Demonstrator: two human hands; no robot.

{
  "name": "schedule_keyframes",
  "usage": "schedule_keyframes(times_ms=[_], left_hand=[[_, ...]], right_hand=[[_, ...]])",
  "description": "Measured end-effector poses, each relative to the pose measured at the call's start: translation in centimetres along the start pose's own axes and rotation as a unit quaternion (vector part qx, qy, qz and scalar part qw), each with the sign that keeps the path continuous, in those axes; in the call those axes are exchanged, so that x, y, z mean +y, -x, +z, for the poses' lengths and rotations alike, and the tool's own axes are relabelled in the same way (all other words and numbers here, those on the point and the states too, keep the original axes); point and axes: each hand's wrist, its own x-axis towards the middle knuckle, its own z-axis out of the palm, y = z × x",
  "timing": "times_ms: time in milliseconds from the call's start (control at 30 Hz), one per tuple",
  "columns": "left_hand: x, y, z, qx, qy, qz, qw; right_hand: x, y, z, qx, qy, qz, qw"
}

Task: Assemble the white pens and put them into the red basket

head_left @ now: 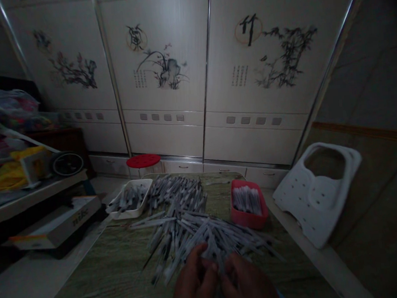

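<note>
Pens: slim, straight rods, pale and see-through with dark tips, heaped (180, 201) across the middle of the worktop and fanned out just in front of the hands.
Left hand (194, 284): at the near end of the fan, fingers bent, thumb close to the forefinger; too dim to tell whether a pen is gripped.
Right hand (248, 281): just beside the left, fingers curled inward toward the pens; I cannot tell how tightly they close or whether they hold one.
Worktop (102, 278): greenish-brown, with a streaky wood-like grain.
White tray (129, 214): shallow, rounded corners, at the far left, with pens lying in it, some over its edge.
Red tub (250, 221): deeper, smooth-walled, rounded, on the right, with pens packed side by side inside.
Stool (143, 161): round red seat with small holes, beyond the worktop.
White panel (317, 203): moulded, plastic-looking, with holes and a large rounded opening, leaning at right.
Doors (161, 101): glossy pale panels with metal edging, ink-style plants, and small grey squares.
Door writing: 蘭 in the middle, 竹 on the right, both circled; the small columns are unreadable.
Carton (62, 223): long and pale, an orange strip at one end, lettering resembling "nik", the rest unclear.
</note>
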Motion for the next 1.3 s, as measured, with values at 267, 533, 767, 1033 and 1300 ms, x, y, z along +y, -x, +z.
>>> schedule_keyframes(times_ms=[267,533,767,1033,1300], left_hand=[[1.3,-0.3,-0.7,0.036,0.194,-0.065,0.978],[0.7,0.0,-0.5,-0.006,0.225,-0.109,0.968],[0.5,-0.4,-0.4,0.047,0.221,-0.130,0.965],[0.3,-0.8,-1.3,0.069,0.171,-0.114,0.976],[0.0,-0.7,-1.2,0.077,0.144,-0.102,0.981]], right_hand=[[0.8,0.5,-2.6,-0.073,-0.107,-0.114,0.985],[4.8,-0.3,-4.9,-0.059,-0.391,0.020,0.918],[8.6,-1.3,-5.0,0.039,-0.295,0.068,0.952],[9.1,-1.3,-3.8,0.045,-0.024,0.008,0.999],[8.5,-1.5,-3.3,0.012,0.044,-0.001,0.999]])
